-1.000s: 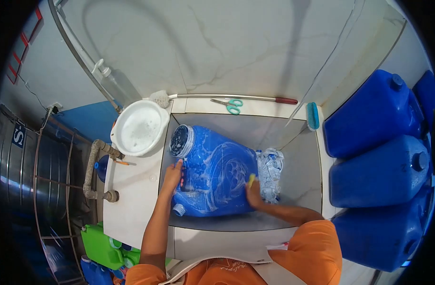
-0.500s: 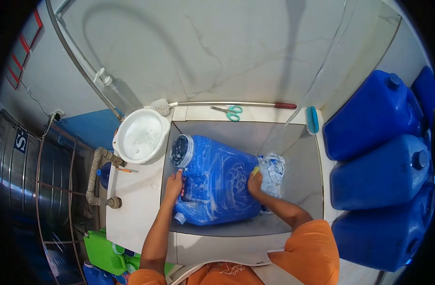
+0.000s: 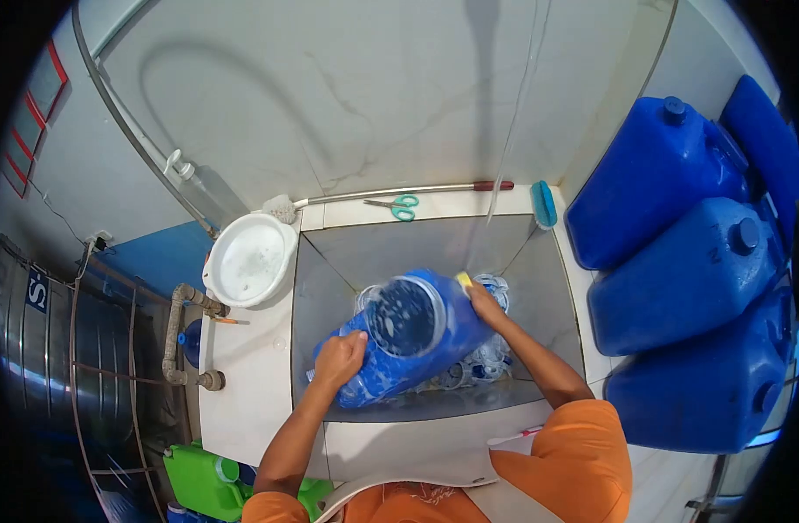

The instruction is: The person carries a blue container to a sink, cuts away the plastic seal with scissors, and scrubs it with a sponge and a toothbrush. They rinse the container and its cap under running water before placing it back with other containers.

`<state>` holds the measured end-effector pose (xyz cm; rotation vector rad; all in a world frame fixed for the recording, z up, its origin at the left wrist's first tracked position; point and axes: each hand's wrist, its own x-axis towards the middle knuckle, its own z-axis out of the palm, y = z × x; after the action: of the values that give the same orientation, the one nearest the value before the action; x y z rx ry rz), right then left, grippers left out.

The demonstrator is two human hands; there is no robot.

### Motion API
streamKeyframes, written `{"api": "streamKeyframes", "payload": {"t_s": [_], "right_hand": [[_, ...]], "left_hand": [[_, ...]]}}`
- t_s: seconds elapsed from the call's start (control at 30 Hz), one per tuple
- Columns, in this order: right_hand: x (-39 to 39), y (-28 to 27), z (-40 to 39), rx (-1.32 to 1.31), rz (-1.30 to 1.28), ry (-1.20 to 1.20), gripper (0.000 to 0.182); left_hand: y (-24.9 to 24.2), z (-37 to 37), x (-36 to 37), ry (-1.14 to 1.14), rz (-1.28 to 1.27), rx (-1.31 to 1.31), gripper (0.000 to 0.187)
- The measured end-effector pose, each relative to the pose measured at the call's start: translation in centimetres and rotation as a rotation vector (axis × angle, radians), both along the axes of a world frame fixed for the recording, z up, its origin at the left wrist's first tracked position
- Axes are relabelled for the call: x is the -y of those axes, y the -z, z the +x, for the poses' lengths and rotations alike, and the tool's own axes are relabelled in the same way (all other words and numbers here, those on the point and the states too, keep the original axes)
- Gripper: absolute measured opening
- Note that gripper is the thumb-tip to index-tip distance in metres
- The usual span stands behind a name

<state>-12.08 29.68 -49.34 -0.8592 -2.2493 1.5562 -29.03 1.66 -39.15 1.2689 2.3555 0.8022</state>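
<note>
A soapy blue plastic jug (image 3: 384,375) is tilted over the sink, its wide round mouth facing up toward me. My left hand (image 3: 342,357) is closed on the jug at its near left side, apparently by the handle, which the fingers mostly hide. At the jug's far right side, my right hand (image 3: 486,305) pinches a yellow sponge (image 3: 464,280) against or close to the wall. Under and behind the jug, whitish-blue crumpled items (image 3: 491,356) lie on the floor of the grey sink (image 3: 539,314).
A white basin (image 3: 292,253) of suds stands left of the sink. Along the back ledge are scissors (image 3: 404,207), a long-handled brush (image 3: 399,189) and a blue scrub brush (image 3: 543,206). Several blue jugs (image 3: 669,279) line the right side. A pump bottle (image 3: 209,187) stands behind the basin.
The jug has turned from lying on its side to mouth up, toward me. My left hand moved with it, and the right hand with the sponge shifted up to its far side.
</note>
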Motion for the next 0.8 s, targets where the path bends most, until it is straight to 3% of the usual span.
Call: {"api": "streamKeyframes", "payload": {"t_s": [0.07,0.13,0.2,0.23,0.27,0.33,0.37,0.4,0.43,0.47,0.5,0.53,0.57,0.63,0.67,0.73,0.8], "right_hand": [[0.2,0.2,1.0,-0.115,0.250,0.013,0.039],[1.1,-7.1,0.1,-0.147,0.157,-0.022,0.040],[1.0,-10.1,-1.2,0.017,-0.019,-0.489,0.043],[1.5,-9.8,-1.5,0.040,-0.120,-0.471,0.044],[1.6,-7.8,-1.4,0.035,-0.111,-0.474,0.044],[1.6,2.0,-0.9,-0.077,-0.149,-0.164,0.044],[0.6,10.4,0.0,-0.030,-0.110,-0.028,0.042],[-0.2,18.2,0.8,0.017,-0.080,0.107,0.041],[0.6,16.2,-0.3,0.011,-0.078,0.099,0.041],[2.0,14.4,-1.4,-0.064,-0.116,0.276,0.039],[3.5,11.7,-2.7,-0.137,-0.154,0.456,0.037],[4.0,9.3,-4.8,-0.182,0.094,0.495,0.035],[4.1,6.2,-7.3,-0.223,0.346,0.527,0.033],[5.0,-2.6,-11.0,-0.428,0.537,0.507,0.033],[5.7,-6.1,-12.3,-0.396,0.670,0.451,0.032],[6.5,-8.9,-12.4,-0.362,0.800,0.388,0.030],[6.4,-9.8,-11.9,-0.307,0.901,0.075,0.027]], "left_hand": [[-0.2,-0.6,-1.0,0.103,0.042,-0.092,0.037],[-0.1,-0.4,-1.7,0.214,0.053,-0.159,0.034],[-0.6,-1.0,-3.4,0.431,0.198,-0.400,0.030],[-1.1,-1.1,-4.0,0.455,0.138,-0.449,0.025],[-1.3,-1.1,-4.5,0.452,0.144,-0.458,0.025],[-1.1,-1.7,-5.3,0.258,0.348,-0.516,0.022],[-0.5,-1.9,-5.5,0.249,0.351,-0.524,0.022],[0.4,-2.2,-5.9,0.051,0.348,-0.509,0.034],[1.3,-2.7,-6.1,-0.146,0.340,-0.489,0.051],[2.1,-3.6,-6.2,-0.152,0.340,-0.493,0.051],[3.1,-4.6,-6.3,-0.130,0.320,-0.206,0.058],[3.4,-5.2,-6.5,-0.104,0.293,0.084,0.065],[0.9,-4.8,-6.5,-0.107,0.132,0.286,0.055],[2.0,-4.9,-6.8,-0.104,0.146,0.261,0.051],[2.4,-5.0,-7.0,-0.103,0.163,0.232,0.048],[1.6,-4.0,-6.7,-0.089,0.182,0.267,0.045],[0.6,-3.3,-5.9,-0.087,0.202,0.291,0.042]]}}
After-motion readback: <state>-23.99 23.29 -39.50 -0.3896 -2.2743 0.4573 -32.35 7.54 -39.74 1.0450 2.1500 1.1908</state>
